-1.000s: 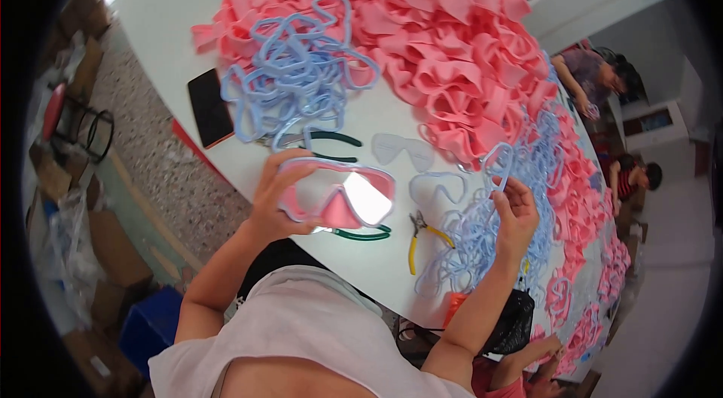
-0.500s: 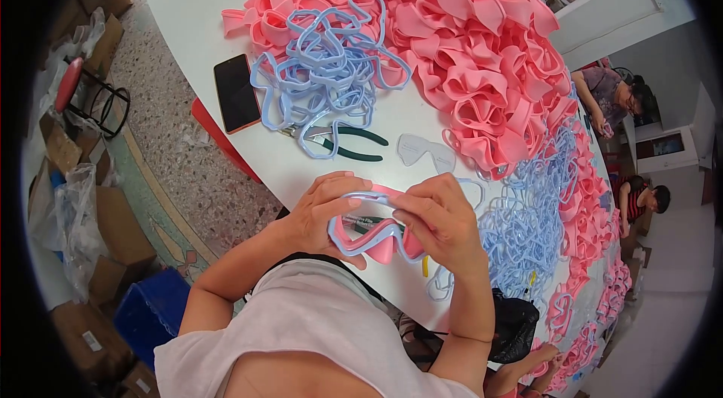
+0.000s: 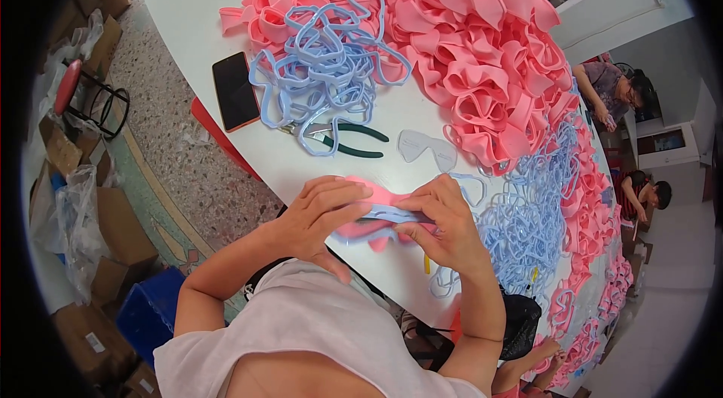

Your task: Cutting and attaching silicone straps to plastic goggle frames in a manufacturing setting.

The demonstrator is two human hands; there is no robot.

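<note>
Both my hands hold one pink soft goggle skirt point(image 3: 361, 231) with a light blue frame point(image 3: 392, 213) pressed along it, just above the near edge of the white table point(image 3: 331, 172). My left hand point(image 3: 320, 213) grips its left end and my right hand point(image 3: 444, 228) pinches its right end, thumb and fingers on the blue frame. A clear lens point(image 3: 427, 148) lies flat on the table a little beyond my hands. Green-handled pliers point(image 3: 343, 142) lie to its left.
A big heap of pink skirts point(image 3: 467, 44) covers the far table, with tangled blue frames point(image 3: 324, 67) left and more blue frames point(image 3: 527, 210) right. A black phone point(image 3: 235, 91) lies at the left edge. Two other people sit at the far right. Cardboard boxes and a red stool stand on the floor left.
My right hand came back from the blue frames on the right and joined my left hand on the pink piece. The blue frame is now pressed onto it, closer to my body.
</note>
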